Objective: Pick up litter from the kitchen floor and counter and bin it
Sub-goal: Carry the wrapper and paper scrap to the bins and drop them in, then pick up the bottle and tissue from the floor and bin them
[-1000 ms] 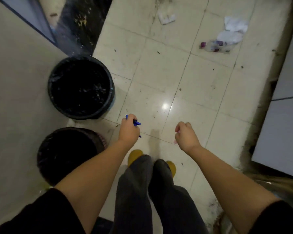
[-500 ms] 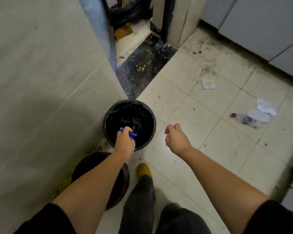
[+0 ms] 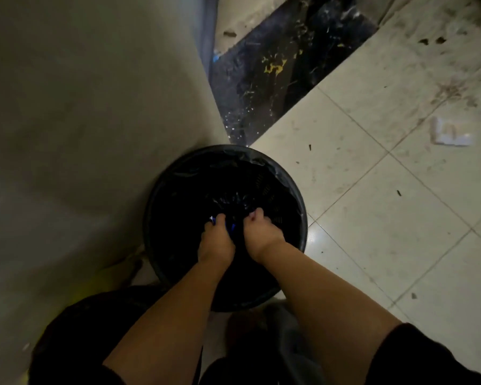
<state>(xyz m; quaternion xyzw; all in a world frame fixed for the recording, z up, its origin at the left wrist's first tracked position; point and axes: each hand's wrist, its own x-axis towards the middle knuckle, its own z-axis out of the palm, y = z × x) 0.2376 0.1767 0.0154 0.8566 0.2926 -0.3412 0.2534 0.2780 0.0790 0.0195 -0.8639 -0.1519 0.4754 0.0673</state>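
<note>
A round black bin (image 3: 299, 198) with a black liner stands on the tiled floor against the wall. Both of my hands are over its opening, close together. My left hand (image 3: 216, 241) is closed on a small piece of blue litter (image 3: 232, 228), which shows between the fingers and beside the knuckles. Just to its right, my right hand (image 3: 263, 232) has its fingers curled shut, and I see nothing in it. The inside of the bin is too dark to make out.
A second dark bin (image 3: 75, 315) sits at the lower left, next to my legs. A crumpled white paper (image 3: 450, 133) lies on the dirty tiles at the right. A black threshold strip (image 3: 283, 70) runs behind the bin. The wall (image 3: 81, 120) fills the left side.
I have stepped up to the bin and leaned over it. Both hands moved forward from above the floor to over its opening and came together. The blue litter stays in my left hand.
</note>
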